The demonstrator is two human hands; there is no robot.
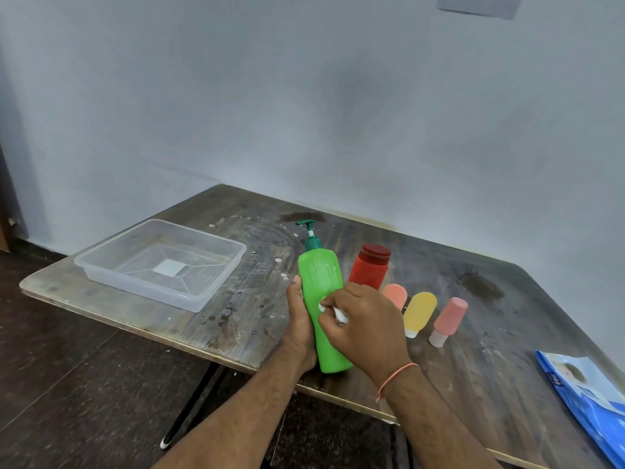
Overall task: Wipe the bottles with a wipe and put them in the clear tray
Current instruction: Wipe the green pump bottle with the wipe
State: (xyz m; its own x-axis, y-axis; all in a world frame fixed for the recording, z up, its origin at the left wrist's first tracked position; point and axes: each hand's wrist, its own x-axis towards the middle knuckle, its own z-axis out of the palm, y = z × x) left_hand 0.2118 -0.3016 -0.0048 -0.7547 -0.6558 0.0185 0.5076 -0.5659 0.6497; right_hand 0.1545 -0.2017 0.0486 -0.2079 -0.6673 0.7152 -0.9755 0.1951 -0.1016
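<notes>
Both hands are in on one bottle here. The left hand (299,321) wraps the green pump bottle (321,299) from its left side, thumb up along the plastic, palm cupping the lower body near the front edge of the table (473,326). The right hand (363,328) comes over from the other side with its fingers bunched round a small white wipe (333,311), pressing it against the front of the bottle about halfway up. A thin orange thread sits on the right wrist.

The bottle stands roughly upright, tilted a little away from the camera, its dark green pump head pointing left at the top. Whether its base touches the tabletop I cannot tell; the hands cover that.

Just behind and to the right stands a red bottle (370,267) with a darker red cap, upright. Beside it runs a row of three small travel bottles lying on the wood: an orange one (395,294), partly hidden behind the right hand, a yellow one (418,313) and a pink one (448,319), caps toward the near edge.

Over on the left the clear tray (101,265) sits on the table, well apart from the hands, with no bottle in it. At the far right corner a blue wipes packet (588,397) lies flat, running off the picture's edge. The tabletop is worn dark wood with pale spots and stains.
</notes>
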